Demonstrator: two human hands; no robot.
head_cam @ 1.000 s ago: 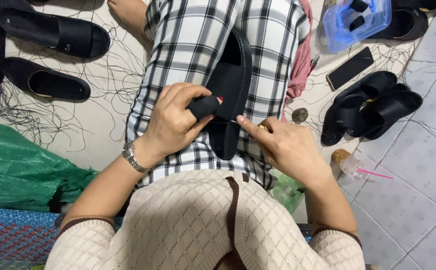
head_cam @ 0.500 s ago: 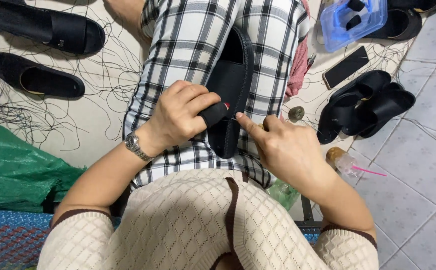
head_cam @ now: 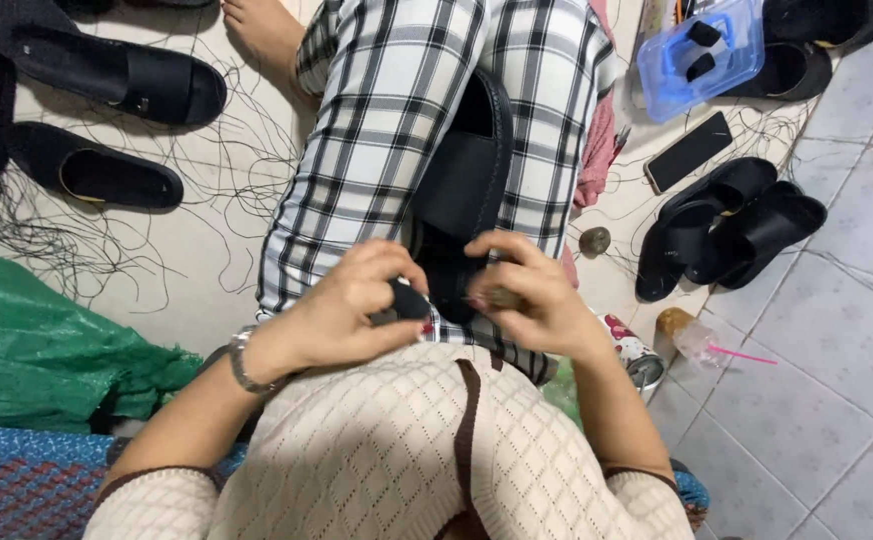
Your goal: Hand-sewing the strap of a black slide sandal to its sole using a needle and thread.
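Black slip-on sandal (head_cam: pixel 467 180), smooth matte upper with a rounded sole edge, lies lengthwise on the checked black-and-white trousers (head_cam: pixel 377 150) at centre frame, its near end under both hands. Left hand (head_cam: pixel 342 310), with a metal-link watch at the wrist, is curled closed around a small black strap piece (head_cam: pixel 409 300) at the sandal's near end. Right hand (head_cam: pixel 532 295) is bent over the same end, fingertips pinched on a small dark item too hidden to identify. Cream diamond-knit sweater (head_cam: pixel 387 450) fills the lower frame. Loose black threads (head_cam: pixel 197 200) straggle over the pale floor at left. Paired black sandals (head_cam: pixel 727 225) sit at right, beside a flat black phone (head_cam: pixel 689 152); a clear blue plastic box (head_cam: pixel 702 55) is at upper right.
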